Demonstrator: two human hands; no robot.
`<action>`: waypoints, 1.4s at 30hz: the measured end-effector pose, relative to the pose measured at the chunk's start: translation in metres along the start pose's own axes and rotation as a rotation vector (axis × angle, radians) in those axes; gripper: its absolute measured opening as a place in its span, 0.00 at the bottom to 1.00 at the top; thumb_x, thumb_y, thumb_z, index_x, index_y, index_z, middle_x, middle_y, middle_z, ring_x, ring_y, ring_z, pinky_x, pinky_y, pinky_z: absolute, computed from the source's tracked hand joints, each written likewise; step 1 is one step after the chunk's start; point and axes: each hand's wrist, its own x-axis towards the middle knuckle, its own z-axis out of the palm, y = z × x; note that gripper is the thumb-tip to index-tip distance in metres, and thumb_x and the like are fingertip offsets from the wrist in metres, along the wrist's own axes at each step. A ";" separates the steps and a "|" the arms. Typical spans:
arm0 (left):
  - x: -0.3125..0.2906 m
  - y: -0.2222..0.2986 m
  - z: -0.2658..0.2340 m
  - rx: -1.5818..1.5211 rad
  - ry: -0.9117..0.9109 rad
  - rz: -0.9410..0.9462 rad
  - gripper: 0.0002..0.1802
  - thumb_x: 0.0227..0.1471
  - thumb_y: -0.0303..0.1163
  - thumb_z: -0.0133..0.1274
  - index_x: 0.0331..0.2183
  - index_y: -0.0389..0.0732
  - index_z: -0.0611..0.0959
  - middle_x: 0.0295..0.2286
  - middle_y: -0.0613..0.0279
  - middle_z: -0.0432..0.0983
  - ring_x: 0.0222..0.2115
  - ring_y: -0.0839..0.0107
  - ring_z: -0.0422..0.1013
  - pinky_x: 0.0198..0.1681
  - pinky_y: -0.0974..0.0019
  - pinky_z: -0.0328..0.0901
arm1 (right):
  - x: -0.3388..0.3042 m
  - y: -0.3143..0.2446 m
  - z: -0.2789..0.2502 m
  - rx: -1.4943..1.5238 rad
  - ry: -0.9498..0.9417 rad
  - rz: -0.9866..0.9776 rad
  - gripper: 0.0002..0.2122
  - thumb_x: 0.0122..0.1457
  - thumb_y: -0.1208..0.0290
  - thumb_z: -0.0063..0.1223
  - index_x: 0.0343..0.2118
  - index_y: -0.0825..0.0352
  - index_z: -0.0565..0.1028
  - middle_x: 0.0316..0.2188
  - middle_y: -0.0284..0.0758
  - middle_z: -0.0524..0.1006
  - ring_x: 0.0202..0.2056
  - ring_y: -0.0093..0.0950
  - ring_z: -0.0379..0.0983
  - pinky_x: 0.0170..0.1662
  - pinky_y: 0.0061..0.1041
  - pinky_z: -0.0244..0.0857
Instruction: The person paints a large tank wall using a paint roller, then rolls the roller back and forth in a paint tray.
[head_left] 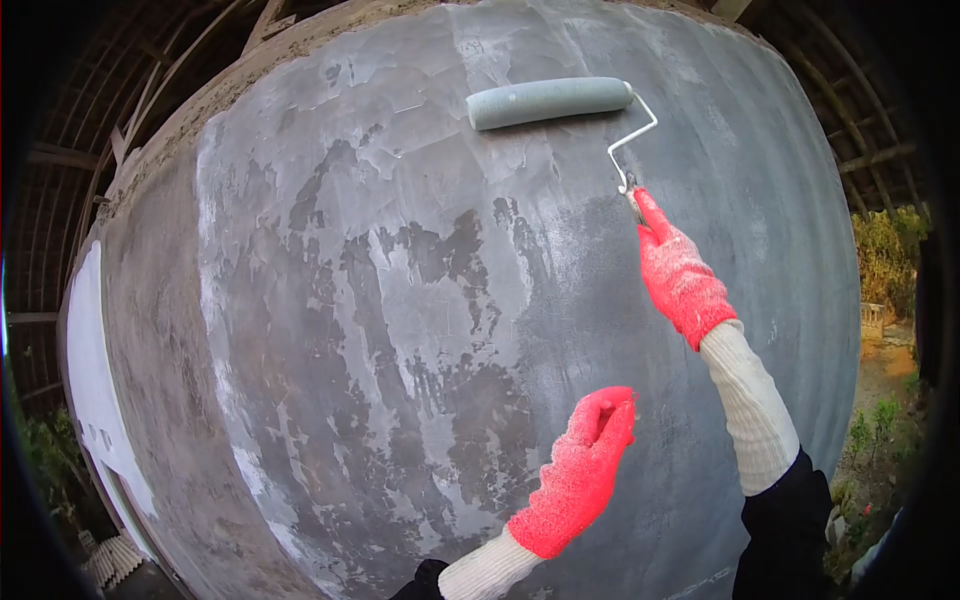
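My right hand [682, 275], in a pink-red coated glove with a long cream cuff, is closed round the handle of a paint roller [550, 102]. A bent white wire frame joins the handle to the roller's wide, grey-coated sleeve. That sleeve lies nearly level against the upper part of a grey wall [690, 420]. Lower and further left, my left hand [578, 475] wears a matching glove. Its fingers curl in to meet the thumb, and nothing shows between them. It hovers in front of the wall, apart from the roller. Black sleeves cover both forearms above the cuffs.
Patchy dark and light grey coating covers the wall's middle, with a smoother grey band to the right. A bare brown strip and a white section [92, 350] edge its left side. Roof timbers [160, 90] show above. Plants [875, 430] and dirt ground lie at the right.
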 end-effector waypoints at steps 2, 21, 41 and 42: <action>-0.011 -0.005 0.010 0.112 -0.036 0.092 0.17 0.59 0.35 0.40 0.47 0.37 0.68 0.42 0.59 0.66 0.44 0.71 0.66 0.46 0.66 0.63 | 0.042 -0.047 -0.016 0.142 -0.060 0.099 0.16 0.62 0.60 0.34 0.52 0.47 0.64 0.21 0.37 0.68 0.19 0.29 0.62 0.27 0.30 0.60; -0.115 -0.153 0.006 0.158 -0.157 -0.312 0.15 0.57 0.35 0.44 0.45 0.39 0.70 0.36 0.64 0.71 0.37 0.76 0.68 0.41 0.71 0.63 | -0.426 0.155 0.018 0.298 -0.375 0.350 0.27 0.56 0.81 0.34 0.60 0.68 0.46 0.51 0.47 0.65 0.49 0.37 0.67 0.48 0.28 0.62; -0.193 -0.185 0.015 0.074 0.071 -0.190 0.10 0.53 0.30 0.49 0.40 0.43 0.72 0.34 0.58 0.70 0.29 0.61 0.70 0.34 0.66 0.64 | -0.284 0.104 0.066 0.684 -0.144 0.819 0.13 0.60 0.58 0.43 0.33 0.65 0.66 0.10 0.25 0.58 0.06 0.18 0.51 0.09 0.21 0.48; -0.198 -0.187 0.014 0.065 0.084 -0.212 0.10 0.53 0.30 0.49 0.40 0.43 0.72 0.34 0.58 0.70 0.29 0.61 0.70 0.34 0.66 0.64 | -0.316 0.115 0.067 0.674 -0.114 0.874 0.12 0.60 0.59 0.43 0.32 0.65 0.66 0.10 0.26 0.58 0.07 0.18 0.51 0.09 0.21 0.48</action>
